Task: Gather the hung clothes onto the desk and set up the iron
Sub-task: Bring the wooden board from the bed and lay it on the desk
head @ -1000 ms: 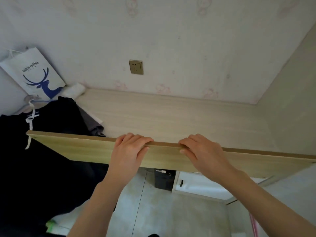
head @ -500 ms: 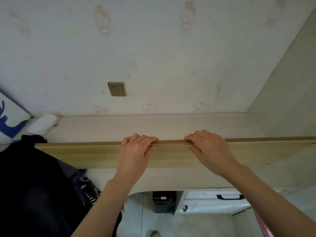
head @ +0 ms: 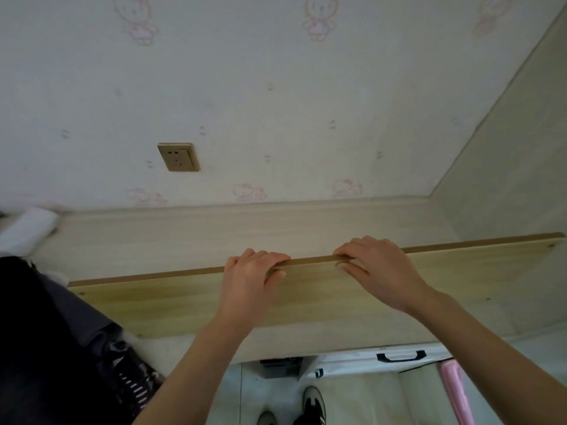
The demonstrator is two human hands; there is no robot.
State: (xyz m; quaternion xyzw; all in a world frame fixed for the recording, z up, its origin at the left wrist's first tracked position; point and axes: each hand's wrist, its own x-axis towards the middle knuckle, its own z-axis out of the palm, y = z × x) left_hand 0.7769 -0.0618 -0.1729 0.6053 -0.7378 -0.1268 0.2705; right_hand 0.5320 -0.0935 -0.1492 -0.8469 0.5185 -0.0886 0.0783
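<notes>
I hold a long light wooden board point(head: 171, 299) on edge over the pale desk point(head: 196, 234). My left hand point(head: 251, 280) grips its top edge near the middle, fingers curled over it. My right hand point(head: 377, 268) grips the same edge just to the right. The board's lower edge sits near the desk's front. A pile of dark clothes point(head: 40, 338) lies on the desk's left end and hangs over its front. No iron is in view.
A brass wall socket point(head: 178, 157) sits above the desk. A white roll point(head: 27, 228) lies at the back left. A side panel point(head: 506, 167) closes the right. Below are a white box with a black handle point(head: 399, 358), a pink object point(head: 454, 391) and my shoes point(head: 306, 406).
The board has risen from leaning low in front of the desk to standing on edge over its front. My view tilted up and right, so the deer-print bag has left the frame.
</notes>
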